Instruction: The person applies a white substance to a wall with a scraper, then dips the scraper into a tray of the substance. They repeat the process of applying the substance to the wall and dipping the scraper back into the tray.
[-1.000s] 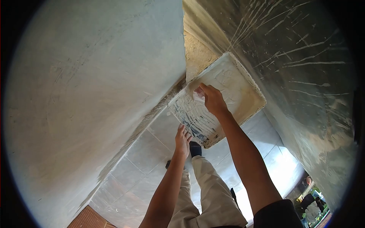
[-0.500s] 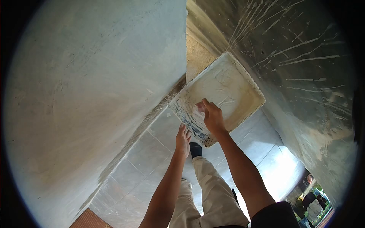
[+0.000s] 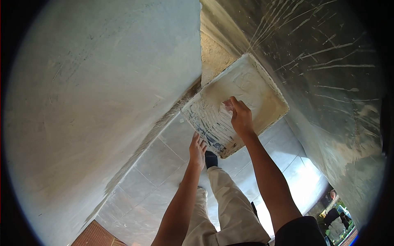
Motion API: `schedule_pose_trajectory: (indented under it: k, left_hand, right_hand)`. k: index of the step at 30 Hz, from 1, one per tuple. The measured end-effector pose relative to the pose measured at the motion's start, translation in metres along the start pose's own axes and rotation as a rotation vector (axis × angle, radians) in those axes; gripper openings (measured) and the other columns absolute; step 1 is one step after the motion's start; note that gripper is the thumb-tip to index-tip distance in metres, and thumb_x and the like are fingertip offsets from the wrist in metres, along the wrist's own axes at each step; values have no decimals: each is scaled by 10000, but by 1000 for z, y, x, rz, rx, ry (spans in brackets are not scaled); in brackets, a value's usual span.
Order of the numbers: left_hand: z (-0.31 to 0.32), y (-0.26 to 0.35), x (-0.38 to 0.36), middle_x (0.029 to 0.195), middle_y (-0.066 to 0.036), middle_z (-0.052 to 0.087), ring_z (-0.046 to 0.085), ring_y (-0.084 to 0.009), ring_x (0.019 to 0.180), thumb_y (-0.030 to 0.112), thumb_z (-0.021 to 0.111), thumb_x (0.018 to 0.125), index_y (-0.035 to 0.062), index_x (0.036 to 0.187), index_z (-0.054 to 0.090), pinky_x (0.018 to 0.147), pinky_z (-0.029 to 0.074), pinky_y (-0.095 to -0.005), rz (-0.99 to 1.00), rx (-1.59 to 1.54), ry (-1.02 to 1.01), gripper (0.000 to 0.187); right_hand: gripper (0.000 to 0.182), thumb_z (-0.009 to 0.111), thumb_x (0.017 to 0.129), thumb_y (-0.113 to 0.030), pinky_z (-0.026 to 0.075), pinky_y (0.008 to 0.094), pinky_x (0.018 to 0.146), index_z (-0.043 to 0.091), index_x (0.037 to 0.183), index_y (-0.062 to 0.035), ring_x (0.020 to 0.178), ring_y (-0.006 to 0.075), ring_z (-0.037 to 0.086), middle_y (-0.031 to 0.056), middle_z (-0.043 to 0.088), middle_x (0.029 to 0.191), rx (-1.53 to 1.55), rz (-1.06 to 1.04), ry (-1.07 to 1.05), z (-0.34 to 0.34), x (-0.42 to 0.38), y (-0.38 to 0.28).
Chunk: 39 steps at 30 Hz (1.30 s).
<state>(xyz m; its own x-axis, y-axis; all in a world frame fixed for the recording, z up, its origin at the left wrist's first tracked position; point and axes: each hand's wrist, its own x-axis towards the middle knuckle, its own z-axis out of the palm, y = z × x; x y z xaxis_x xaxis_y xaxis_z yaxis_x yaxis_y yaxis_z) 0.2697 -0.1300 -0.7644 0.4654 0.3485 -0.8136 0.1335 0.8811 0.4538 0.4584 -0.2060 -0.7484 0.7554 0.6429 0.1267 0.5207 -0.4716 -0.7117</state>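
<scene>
A wide, shallow tray [image 3: 258, 88] smeared with white paste sits tilted across the view, its rim crusted. The fingers of my right hand [image 3: 242, 119] are closed around a small pinkish piece [image 3: 227, 106] with white smears, low over the paste; its exact kind I cannot tell. Ridged streaks and dark patches of tray bottom show toward the near-left side. My left hand [image 3: 198, 149] has its fingers extended and slightly curved, fingertips right at the tray's near-left rim.
A large smooth grey wall [image 3: 102, 102] fills the left side. To the right rises a darker wall [image 3: 328, 78] with pale splatter lines. Grey tiles [image 3: 160, 164] cover the floor, where my dark-covered foot [image 3: 211, 159] stands by the tray. Mixed items [image 3: 336, 223] lie at lower right.
My right hand has moved up and to the right across the tray with the pinkish piece, and more ridged streaks show behind it. My left hand stays at the rim.
</scene>
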Motion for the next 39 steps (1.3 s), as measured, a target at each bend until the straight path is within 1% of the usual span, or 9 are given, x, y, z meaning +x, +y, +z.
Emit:
schedule_pose_trajectory:
  k: [7,10,12,18,24,28,31,35,39]
  left_hand:
    - [-1,1,1,1498,-54,352,326,-229,1358,471,432,937,108,1490,280,1116,163,-390,-7,-10,5,679]
    - [-2,-2,6,1490,-50,363,331,-227,1353,471,433,936,108,1485,293,1113,167,-385,4,-24,-1,673]
    - [-3,-5,7,1488,-49,367,335,-224,1351,468,433,937,105,1484,295,1111,170,-380,0,-25,19,671]
    - [-5,-10,9,1467,-41,396,367,-207,1328,466,433,938,103,1471,319,1098,190,-362,30,-35,19,655]
    - [-5,-11,12,1439,-35,432,388,-195,1308,467,439,938,107,1453,356,1081,212,-349,35,-41,40,634]
    - [-2,-9,7,1426,-36,448,397,-194,1297,470,441,940,109,1449,367,1074,217,-345,40,-30,40,629]
    - [-4,-11,10,1436,-34,436,393,-197,1298,470,449,938,111,1448,366,1077,210,-344,44,-39,38,629]
    - [-5,-15,12,1457,-35,413,377,-197,1311,471,458,936,113,1450,362,1082,199,-343,45,-35,46,634]
    - [-7,-12,11,1485,-48,378,341,-204,1344,482,456,936,105,1456,346,1099,168,-366,29,-34,31,651]
  right_hand:
    - [397,536,811,113,500,447,674,548,1182,-27,810,393,625,199,614,873,-21,66,11,10,4,2]
    - [413,547,806,105,499,450,693,546,1198,-23,820,394,626,207,617,881,-33,134,17,12,-1,3]
    - [427,558,805,92,496,455,722,547,1218,-18,834,396,626,216,623,900,-88,184,88,17,-7,6]
    - [490,552,771,106,488,474,715,526,1243,-24,842,405,615,212,616,901,-104,225,162,22,-19,-1]
    - [455,552,792,78,485,473,708,541,1236,-23,822,397,617,217,616,889,-32,232,211,28,-23,0]
    - [431,553,806,60,484,468,706,552,1229,-18,815,397,619,220,619,887,-47,273,196,31,-23,-5]
    - [432,553,807,58,484,468,707,553,1232,-19,813,399,619,222,623,895,-46,270,198,33,-23,-3]
    - [437,551,800,66,484,472,705,549,1228,-19,814,400,620,225,626,906,-49,289,278,44,-28,-6]
    - [437,547,799,70,488,478,720,552,1226,-19,836,404,624,222,628,924,-49,337,324,53,-25,-20]
